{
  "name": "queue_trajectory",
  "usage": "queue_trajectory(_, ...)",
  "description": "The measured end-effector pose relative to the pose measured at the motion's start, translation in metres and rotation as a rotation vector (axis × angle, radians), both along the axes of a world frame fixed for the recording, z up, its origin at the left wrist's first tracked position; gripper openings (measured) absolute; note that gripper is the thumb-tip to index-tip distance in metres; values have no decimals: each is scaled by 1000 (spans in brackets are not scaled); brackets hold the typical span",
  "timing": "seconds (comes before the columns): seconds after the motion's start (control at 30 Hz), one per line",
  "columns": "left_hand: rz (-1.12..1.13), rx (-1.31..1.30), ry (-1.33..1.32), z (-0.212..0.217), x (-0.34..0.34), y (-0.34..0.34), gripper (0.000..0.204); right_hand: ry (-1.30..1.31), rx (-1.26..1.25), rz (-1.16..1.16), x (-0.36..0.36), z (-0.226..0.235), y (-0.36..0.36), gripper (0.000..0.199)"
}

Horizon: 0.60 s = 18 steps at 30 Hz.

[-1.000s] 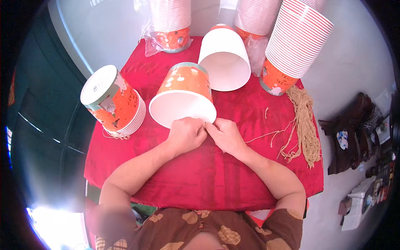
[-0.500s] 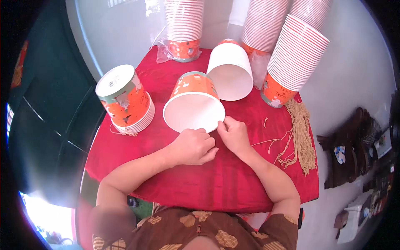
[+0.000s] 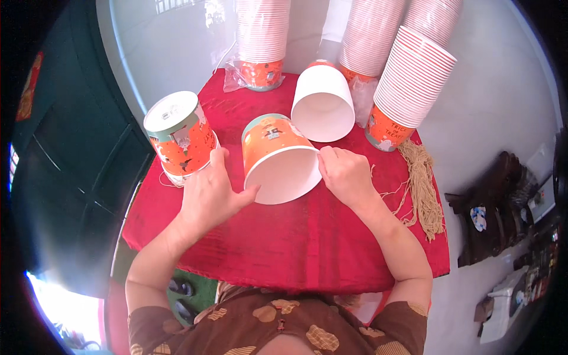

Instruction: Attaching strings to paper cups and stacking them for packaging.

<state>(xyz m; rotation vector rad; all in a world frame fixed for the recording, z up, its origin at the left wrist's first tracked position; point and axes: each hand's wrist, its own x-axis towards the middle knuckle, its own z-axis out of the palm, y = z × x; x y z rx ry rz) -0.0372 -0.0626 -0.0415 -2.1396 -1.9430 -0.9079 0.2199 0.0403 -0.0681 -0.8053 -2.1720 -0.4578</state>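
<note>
An orange paper bucket (image 3: 269,139) with a white inside lies tilted at mid-table, its mouth facing me. My right hand (image 3: 349,177) is closed at the right side of its rim, fingertips pinching the edge. To the left, my left hand (image 3: 207,192) is open, thumb stretched toward the bucket's rim and fingers beside an upside-down stack of paper buckets (image 3: 186,142). Part of that stack's lower rims is hidden behind the hand. Thin string (image 3: 168,178) hangs at the stack's base.
Behind lies another paper bucket (image 3: 322,97), white side showing. Tall bucket stacks (image 3: 417,77) stand at the back, some wrapped in clear plastic (image 3: 236,74). A bundle of tan strings (image 3: 423,189) drapes on the right of the red-covered table (image 3: 296,248).
My left hand has moved left from the rim to the upside-down stack and opened. The bucket has turned, its mouth now facing more to the right. My right hand has shifted slightly right and stays at the rim.
</note>
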Motion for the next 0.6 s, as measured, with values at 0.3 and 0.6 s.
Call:
queue_trajectory(0.3, -128, -154, -344, -60, -10, 50, 28, -21, 37, 32, -11, 8, -10, 13)
queue_trajectory(0.6, -93, -434, -1279, -72, -2, 72, 26, -11, -237, -65, 19, -45, -14, 21)
